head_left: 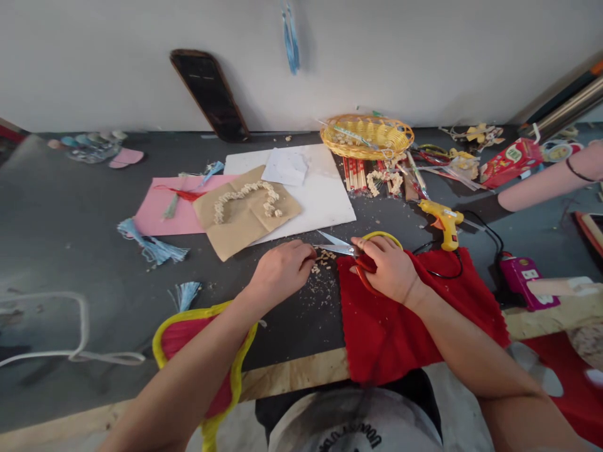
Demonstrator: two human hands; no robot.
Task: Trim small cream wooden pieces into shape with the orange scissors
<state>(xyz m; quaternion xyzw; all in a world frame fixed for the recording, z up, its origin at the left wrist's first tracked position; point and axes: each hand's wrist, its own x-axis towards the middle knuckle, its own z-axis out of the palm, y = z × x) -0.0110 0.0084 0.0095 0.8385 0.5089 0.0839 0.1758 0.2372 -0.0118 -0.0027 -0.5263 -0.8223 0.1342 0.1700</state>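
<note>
My right hand point(389, 269) grips a pair of scissors point(346, 248) with red and yellow handles, its blades parted and pointing left. Close to the blade tips, my left hand point(287, 267) is closed in a pinch on something too small to make out. Below the blades lies a little pile of cut beige pieces point(323, 260) with crumbs around it. A red cloth point(414, 326) spreads under my right hand and forearm. Beyond my left hand, a brown paper sheet point(235, 235) bears a curved row of beige pieces point(249, 191).
A yellow wicker basket point(367, 147) stands at the back. To the right are a yellow glue gun point(441, 221), a purple power box point(527, 282) and a red drink carton point(511, 162). A phone point(210, 94) leans on the wall. Blue tassels point(153, 245) lie at left.
</note>
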